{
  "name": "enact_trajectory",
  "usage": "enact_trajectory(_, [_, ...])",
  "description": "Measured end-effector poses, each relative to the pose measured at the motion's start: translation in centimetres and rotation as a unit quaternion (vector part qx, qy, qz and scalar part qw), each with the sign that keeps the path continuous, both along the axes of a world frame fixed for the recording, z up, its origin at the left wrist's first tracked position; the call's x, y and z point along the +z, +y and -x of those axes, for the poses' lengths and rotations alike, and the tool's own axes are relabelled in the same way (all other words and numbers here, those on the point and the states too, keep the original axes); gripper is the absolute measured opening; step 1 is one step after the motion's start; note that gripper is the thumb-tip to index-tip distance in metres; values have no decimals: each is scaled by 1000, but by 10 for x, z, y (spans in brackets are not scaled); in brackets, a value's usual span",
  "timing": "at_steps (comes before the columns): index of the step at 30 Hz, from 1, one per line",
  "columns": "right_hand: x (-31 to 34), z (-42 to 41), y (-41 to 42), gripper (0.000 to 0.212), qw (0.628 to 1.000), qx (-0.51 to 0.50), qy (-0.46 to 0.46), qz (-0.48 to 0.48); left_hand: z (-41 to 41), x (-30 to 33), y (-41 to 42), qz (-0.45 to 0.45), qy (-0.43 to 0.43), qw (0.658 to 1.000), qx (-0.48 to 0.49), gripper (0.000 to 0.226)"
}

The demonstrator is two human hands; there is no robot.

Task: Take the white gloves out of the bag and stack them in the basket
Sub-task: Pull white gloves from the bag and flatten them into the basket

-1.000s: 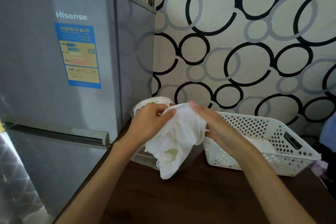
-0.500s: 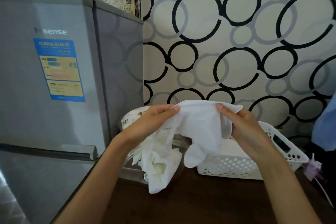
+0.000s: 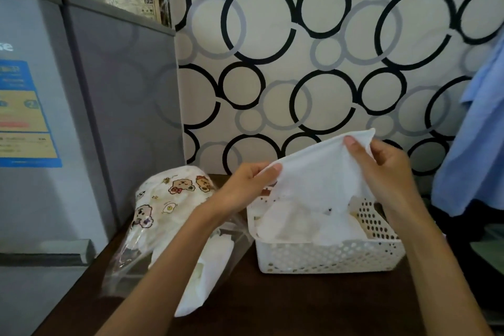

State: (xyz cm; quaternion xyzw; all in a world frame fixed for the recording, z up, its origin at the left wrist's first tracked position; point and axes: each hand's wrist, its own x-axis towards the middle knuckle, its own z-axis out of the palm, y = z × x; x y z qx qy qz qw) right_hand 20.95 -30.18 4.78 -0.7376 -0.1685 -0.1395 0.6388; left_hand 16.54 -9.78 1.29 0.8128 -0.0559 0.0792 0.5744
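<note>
While both hands are pinching opposite corners of one soft white fabric glove, it is hanging stretched flat directly above the white perforated plastic basket, prob. so it drops in square on the pile. Left hand is gripping the lower-left edge w/ thumb and fingertips; right hand is pinching the upper-right corner, thumb on top. Glove's lower part is draping into the basket, touching or nearly touching the white gloves already lying inside. Clear plastic bag w/ cartoon bear print is lying on its side just left of the basket on the dark brown wooden tabletop, mouth facing the person for easy reach. More white gloves are spilling out of it, so task looks part done. Grey fridge is standing left of the tabletop.
</note>
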Motion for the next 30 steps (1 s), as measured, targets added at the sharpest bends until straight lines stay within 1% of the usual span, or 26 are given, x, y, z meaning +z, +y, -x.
enact_trajectory(2, [0, -4, -8, 23, 1000, 17, -10, 9, -9, 3, -4, 9, -7, 1000, 14, 42])
enact_trajectory(4, [-3, -9, -15, 22, 999, 29, -10, 10, -20, 3, -9, 26, -20, 998, 55, 42])
enact_trajectory(7, [-12, -19, -13, 23, 999, -8, -38, 24, -33, 1, -20, 48, -38, 992, 114, 36])
enact_trajectory(9, [-17, -23, -5, 33, 997, -29, -68, 21, -38, -1, -27, 62, -61, 987, 137, 38])
enact_trajectory(11, [-20, -23, 4, 37, 996, -14, -83, -7, -36, -1, -30, 71, -106, 979, 161, 40])
enact_trajectory(14, [-18, -18, 15, 28, 995, 10, -85, -44, -28, 3, -26, 40, -217, 951, 216, 33])
enact_trajectory(16, [-17, -16, 21, 22, 997, 20, -44, -67, -27, 9, -18, 3, -281, 930, 237, 30])
enact_trajectory(17, [-18, -19, 20, 20, 997, 30, -10, -63, -30, 9, -14, -25, -287, 926, 244, 30])
enact_trajectory(18, [-21, -22, 17, 19, 998, 40, 25, -47, -35, 7, -9, -61, -267, 930, 245, 29])
enact_trajectory(19, [-24, -28, 13, 19, 997, 46, 60, -15, -42, 2, -4, -109, -221, 940, 237, 29])
enact_trajectory(20, [-29, -35, 7, 20, 994, 44, 95, 30, -49, -4, 0, -169, -157, 948, 221, 30])
enact_trajectory(21, [-35, -43, 0, 20, 987, 39, 124, 92, -56, -12, 2, -234, -89, 948, 197, 30])
enact_trajectory(22, [-41, -50, -6, 19, 977, 29, 144, 157, -63, -21, 2, -292, -31, 941, 170, 31])
enact_trajectory(24, [-56, -64, -17, 23, 956, 9, 155, 249, -73, -35, -2, -370, 34, 919, 130, 29])
enact_trajectory(25, [-63, -69, -21, 25, 947, 2, 162, 276, -76, -40, -5, -395, 44, 910, 121, 28])
enact_trajectory(27, [-73, -77, -26, 26, 930, -18, 172, 325, -82, -46, -12, -434, 37, 893, 116, 28])
enact_trajectory(30, [-81, -82, -29, 19, 912, -51, 165, 373, -89, -49, -21, -504, 13, 855, 122, 29])
